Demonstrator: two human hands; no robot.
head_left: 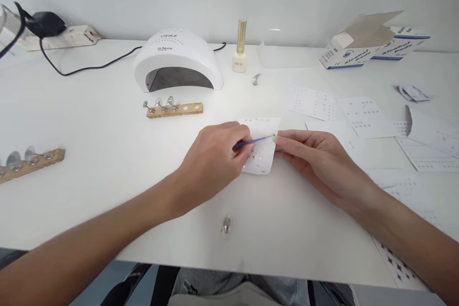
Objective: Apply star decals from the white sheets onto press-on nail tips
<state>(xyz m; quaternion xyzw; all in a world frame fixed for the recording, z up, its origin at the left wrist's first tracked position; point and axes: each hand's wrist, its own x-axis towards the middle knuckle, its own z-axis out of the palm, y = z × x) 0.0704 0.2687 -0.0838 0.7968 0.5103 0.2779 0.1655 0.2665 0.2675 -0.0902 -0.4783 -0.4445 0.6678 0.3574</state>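
My left hand (225,150) is closed in a pinch round a slim purple tool (255,141) with a fine pale tip. I cannot tell whether it is tweezers or a brush. Its tip meets the right edge of a white nail sticker sheet (264,165) dotted with small silvery shapes. That same edge is pinched between the thumb and fingers of my right hand (315,158), which holds the sheet above the table. Nearer to me, a shiny nail tip (226,224) stands on the white table (161,239).
Behind my left hand are a wooden nail-tip stand (190,109) and a white nail lamp (179,57). A gold-capped polish bottle (240,52) stands at the back. Alcohol pad boxes (346,55) and several sticker sheets (369,114) lie rightward; another stand (55,155) is left.
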